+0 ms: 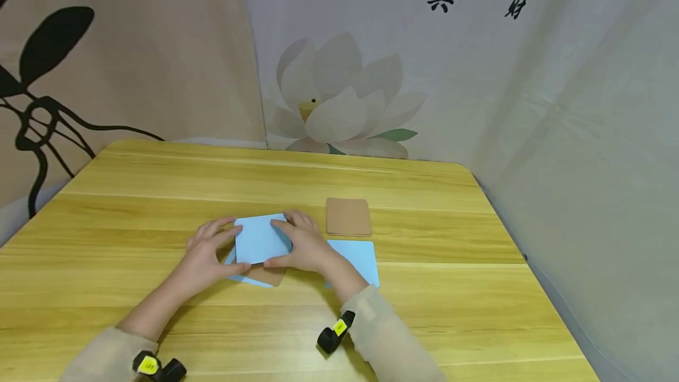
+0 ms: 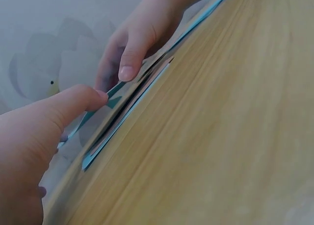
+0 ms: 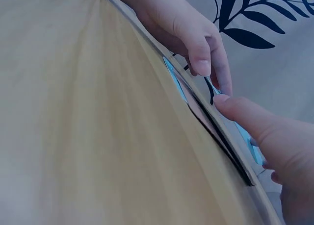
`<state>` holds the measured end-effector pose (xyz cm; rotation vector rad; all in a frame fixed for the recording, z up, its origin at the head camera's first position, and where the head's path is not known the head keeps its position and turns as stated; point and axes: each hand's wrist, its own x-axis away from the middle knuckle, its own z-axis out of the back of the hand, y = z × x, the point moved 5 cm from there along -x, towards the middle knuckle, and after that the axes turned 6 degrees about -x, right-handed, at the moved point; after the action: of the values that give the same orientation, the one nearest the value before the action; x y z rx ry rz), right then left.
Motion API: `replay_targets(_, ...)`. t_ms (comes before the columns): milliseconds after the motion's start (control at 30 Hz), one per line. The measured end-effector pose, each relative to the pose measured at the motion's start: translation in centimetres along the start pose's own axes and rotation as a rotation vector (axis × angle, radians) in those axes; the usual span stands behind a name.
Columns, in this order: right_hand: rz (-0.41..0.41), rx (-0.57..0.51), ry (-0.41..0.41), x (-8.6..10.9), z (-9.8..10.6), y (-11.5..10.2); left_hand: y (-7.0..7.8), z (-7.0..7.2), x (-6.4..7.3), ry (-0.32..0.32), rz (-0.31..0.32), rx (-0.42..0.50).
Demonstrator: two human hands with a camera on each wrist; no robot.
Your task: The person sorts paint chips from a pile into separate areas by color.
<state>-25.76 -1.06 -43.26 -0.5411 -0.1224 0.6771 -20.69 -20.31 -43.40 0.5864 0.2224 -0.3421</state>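
A light blue card (image 1: 260, 239) is raised above the table between both hands. My left hand (image 1: 201, 257) grips its left side, thumb at the lower corner and fingers at the upper one. At the right side, my right hand (image 1: 310, 247) holds it the same way, its thumb near the bottom edge. Underneath, partly hidden by the raised card, a brown card (image 1: 274, 276) lies over another blue card (image 1: 230, 257) on the tabletop. In the left wrist view these lower cards (image 2: 128, 107) appear edge-on, below the fingertips.
To the right of my hands sits a small brown stack of cards (image 1: 348, 217). Just nearer lies a blue card (image 1: 358, 259), partly covered by my right forearm. The wooden table (image 1: 456, 311) reaches back to a printed curtain (image 1: 339, 93).
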Motion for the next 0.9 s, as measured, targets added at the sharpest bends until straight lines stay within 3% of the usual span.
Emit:
replay_targets(400, 0.011, 0.024, 0.015, 2.4, 1.5, 0.8, 1.4, -1.0, -0.4, -0.016, -0.042, 0.052)
replay_targets(900, 0.034, 0.003, 0.032, 6.6, 3.4, 2.6, 4.4, -3.3, -1.1, -0.063, -0.108, 0.145)
